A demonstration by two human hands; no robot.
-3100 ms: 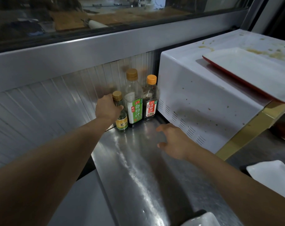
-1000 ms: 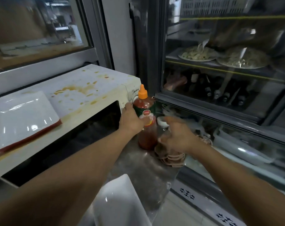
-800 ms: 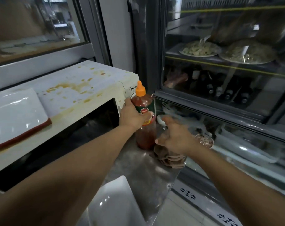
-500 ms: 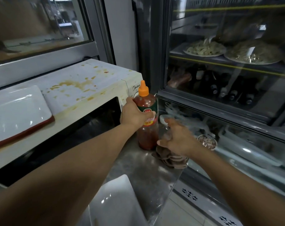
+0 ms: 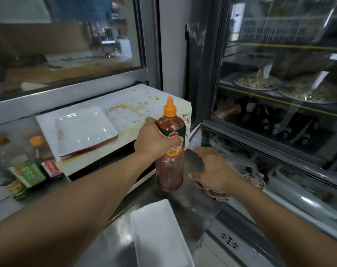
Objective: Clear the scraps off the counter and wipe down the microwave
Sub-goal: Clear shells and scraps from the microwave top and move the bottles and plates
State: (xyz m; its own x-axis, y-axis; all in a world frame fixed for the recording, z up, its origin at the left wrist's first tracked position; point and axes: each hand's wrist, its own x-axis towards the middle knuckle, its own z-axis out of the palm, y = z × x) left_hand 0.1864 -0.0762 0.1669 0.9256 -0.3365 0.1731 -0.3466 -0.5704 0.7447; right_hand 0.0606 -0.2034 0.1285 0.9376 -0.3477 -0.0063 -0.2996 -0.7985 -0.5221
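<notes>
At frame centre the left hand [image 5: 154, 142] grips the sauce bottle [image 5: 170, 149] around its upper body. The bottle stands upright, long axis vertical, orange nozzle pointing up, before the stained microwave [image 5: 125, 110]. The right hand [image 5: 214, 169], fingers spread and relaxed, hovers over brown scraps [image 5: 215, 193] on the steel counter [image 5: 192, 212].

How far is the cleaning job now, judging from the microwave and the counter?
Nothing looks finished. The microwave top shows brown stains and carries a white tray. In hand: the left hand grips the chili sauce bottle; the right hand is open above a brown rag. Wiping remains.
</notes>
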